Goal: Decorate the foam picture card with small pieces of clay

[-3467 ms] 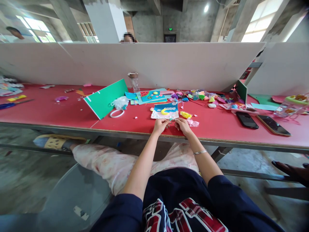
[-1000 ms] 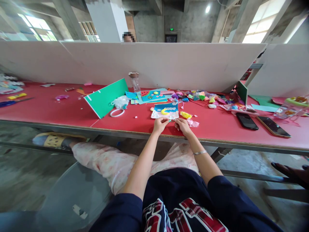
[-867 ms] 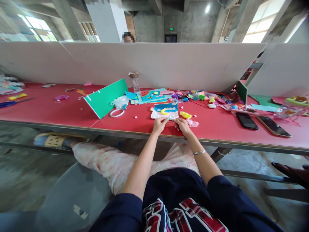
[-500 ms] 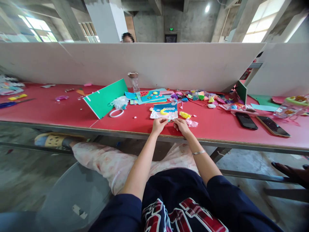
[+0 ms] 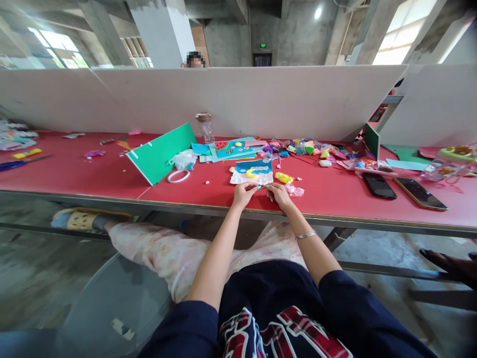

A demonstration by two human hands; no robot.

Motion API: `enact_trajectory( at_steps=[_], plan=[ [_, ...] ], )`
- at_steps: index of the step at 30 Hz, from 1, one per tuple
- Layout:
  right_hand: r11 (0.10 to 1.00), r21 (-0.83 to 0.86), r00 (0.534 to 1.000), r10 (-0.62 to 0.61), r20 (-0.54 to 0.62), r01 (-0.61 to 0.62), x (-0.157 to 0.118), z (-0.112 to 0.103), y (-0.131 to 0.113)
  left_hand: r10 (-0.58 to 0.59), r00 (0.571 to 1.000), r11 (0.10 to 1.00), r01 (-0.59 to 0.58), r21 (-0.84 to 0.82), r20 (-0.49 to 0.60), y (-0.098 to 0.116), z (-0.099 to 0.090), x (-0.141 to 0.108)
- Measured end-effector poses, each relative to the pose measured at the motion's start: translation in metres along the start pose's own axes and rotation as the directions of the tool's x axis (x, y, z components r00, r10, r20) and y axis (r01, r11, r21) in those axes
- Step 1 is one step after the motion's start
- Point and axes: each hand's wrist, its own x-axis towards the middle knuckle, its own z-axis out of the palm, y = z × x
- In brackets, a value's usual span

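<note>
My left hand (image 5: 245, 194) and my right hand (image 5: 278, 195) meet at the front edge of the red table (image 5: 194, 196). Their fingers are pinched close together around something too small to name, with a speck of green at the left fingertips. Just beyond them lies a blue and white card (image 5: 264, 175) bearing a yellow crescent (image 5: 252, 173). A yellow packet (image 5: 283, 177) and a crumpled pink wrapper (image 5: 294, 190) lie beside my right hand.
A green board (image 5: 162, 154) leans at the left, near a white ring (image 5: 178, 176) and a glass jar (image 5: 205, 128). Colourful clay packets (image 5: 309, 148) line the back. Two phones (image 5: 379, 186) lie at the right. A person's head (image 5: 195, 59) shows above the partition (image 5: 238, 102).
The view has shifted slightly. Both hands stay together at the table's edge, with only small finger movement. The head behind the partition sits slightly differently.
</note>
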Motion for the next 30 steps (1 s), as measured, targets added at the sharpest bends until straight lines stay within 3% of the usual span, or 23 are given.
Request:
enact_trajectory(
  at_steps=[6,13,20,30],
  plan=[
    [0.995,0.019,0.993,0.092,0.077,-0.094,-0.0023,-0.0001,-0.0058,0.153,0.986,0.986,-0.157,0.051,0.072,0.0014,-0.0024,-0.0014],
    [0.985,0.067,0.987,0.156,0.039,-0.159,-0.0039,-0.0011,-0.0087,0.167,0.976,0.984,-0.173,0.036,0.139,-0.0001,-0.0028,-0.0018],
    [0.996,0.01,0.996,0.089,0.009,-0.089,-0.0062,-0.0018,-0.0093,0.159,0.97,0.987,-0.155,-0.035,0.185,0.0042,-0.0025,-0.0038],
    [0.993,-0.114,0.999,0.02,0.028,-0.017,-0.003,-0.0092,-0.0023,0.145,0.972,0.989,-0.146,-0.007,0.187,0.0033,0.0,-0.0023]
  ],
)
